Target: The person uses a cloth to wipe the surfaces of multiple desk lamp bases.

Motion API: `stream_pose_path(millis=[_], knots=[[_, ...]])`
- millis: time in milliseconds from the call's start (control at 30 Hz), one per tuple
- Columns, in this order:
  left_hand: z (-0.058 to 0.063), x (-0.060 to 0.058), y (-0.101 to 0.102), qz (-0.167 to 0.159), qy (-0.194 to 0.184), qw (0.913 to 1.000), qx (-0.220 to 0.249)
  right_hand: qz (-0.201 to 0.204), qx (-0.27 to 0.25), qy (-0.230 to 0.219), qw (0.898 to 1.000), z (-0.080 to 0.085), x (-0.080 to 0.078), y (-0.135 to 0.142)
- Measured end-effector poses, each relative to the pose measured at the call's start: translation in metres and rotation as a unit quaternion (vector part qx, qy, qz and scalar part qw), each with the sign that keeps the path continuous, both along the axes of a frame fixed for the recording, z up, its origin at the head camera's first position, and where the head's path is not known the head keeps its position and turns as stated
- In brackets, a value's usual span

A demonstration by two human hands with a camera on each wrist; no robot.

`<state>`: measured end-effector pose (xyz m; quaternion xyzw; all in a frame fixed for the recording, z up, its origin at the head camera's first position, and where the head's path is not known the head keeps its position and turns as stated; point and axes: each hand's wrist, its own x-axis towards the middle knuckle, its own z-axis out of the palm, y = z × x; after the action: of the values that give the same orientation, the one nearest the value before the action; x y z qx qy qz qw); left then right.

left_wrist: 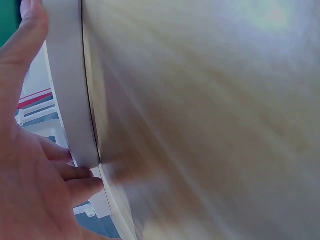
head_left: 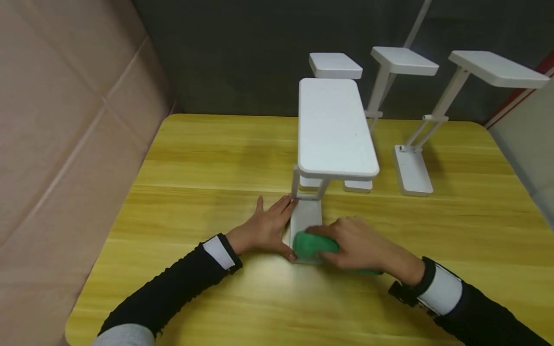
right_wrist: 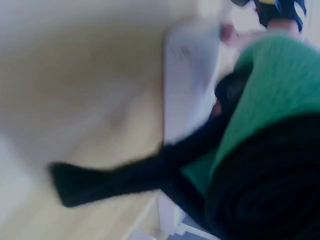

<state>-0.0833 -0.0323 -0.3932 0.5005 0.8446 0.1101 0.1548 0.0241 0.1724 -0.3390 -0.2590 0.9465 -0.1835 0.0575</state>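
Observation:
A white desk lamp (head_left: pixel 337 127) with a flat rectangular head stands near the middle of the wooden table. My left hand (head_left: pixel 269 229) lies spread along the left side of its base (head_left: pixel 306 211), fingertips by the hinge end and thumb near the front corner. In the left wrist view, the fingers (left_wrist: pixel 82 187) reach the end of the base's side wall (left_wrist: pixel 70 85). My right hand (head_left: pixel 361 242) grips a green cloth (head_left: pixel 312 246) against the front part of the base. In the right wrist view, the green cloth (right_wrist: pixel 285 75) shows a black rolled part and a loose black strap (right_wrist: pixel 110 182).
More white lamps stand behind: one (head_left: pixel 335 65) directly back, another (head_left: pixel 402 61) beside it, and a third (head_left: pixel 413 170) to the right. A dark panel (head_left: pixel 242 57) rises beyond the table (head_left: pixel 195 192). At left is a padded pinkish wall (head_left: pixel 65 144).

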Motion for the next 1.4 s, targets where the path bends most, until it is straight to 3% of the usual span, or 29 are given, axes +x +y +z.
stream_pose_path(millis=[100,167,300,367,500,667,833,933,1000,1067,1167,1233,1400], knots=[[-0.001,-0.001,0.000,0.002,-0.002,1.0000,0.001,-0.069,0.087,0.115,0.987,-0.003,-0.017,-0.007],[-0.002,0.000,-0.001,0.002,0.001,1.0000,-0.002,-0.092,0.184,0.175,0.963,-0.008,-0.025,-0.016],[-0.003,0.001,-0.002,0.000,0.000,1.0000,-0.003,-0.080,0.315,0.242,0.914,-0.016,-0.027,-0.034],[-0.002,0.001,-0.002,0.000,-0.004,1.0000,0.002,-0.060,0.333,0.261,0.904,-0.016,-0.022,-0.039],[-0.001,0.001,-0.002,0.001,-0.003,0.9999,0.016,0.002,0.291,0.255,0.922,-0.013,-0.009,-0.043],[-0.001,0.001,0.000,-0.004,0.032,0.9992,0.021,0.052,0.231,0.197,0.951,-0.007,0.007,-0.039],[-0.001,0.001,0.000,-0.007,0.026,0.9996,0.010,0.081,0.176,0.092,0.977,0.005,0.019,-0.030],[-0.001,0.001,0.000,-0.008,0.015,0.9999,0.001,0.092,0.132,0.023,0.987,0.013,0.021,-0.020],[-0.001,0.001,0.000,-0.006,0.013,0.9999,-0.003,0.066,0.117,0.024,0.991,0.016,0.016,-0.013],[-0.001,0.001,0.000,-0.004,0.012,0.9999,-0.002,0.018,0.117,0.075,0.990,0.013,0.006,-0.006],[0.000,0.002,-0.001,-0.001,0.005,1.0000,0.001,-0.070,0.141,0.163,0.974,0.001,-0.012,0.001],[-0.001,0.002,-0.002,-0.002,-0.001,1.0000,-0.001,-0.110,0.148,0.194,0.964,-0.010,-0.018,0.002],[0.000,0.002,-0.001,-0.002,0.012,0.9999,-0.001,-0.151,0.142,0.172,0.963,-0.020,-0.018,0.002]])
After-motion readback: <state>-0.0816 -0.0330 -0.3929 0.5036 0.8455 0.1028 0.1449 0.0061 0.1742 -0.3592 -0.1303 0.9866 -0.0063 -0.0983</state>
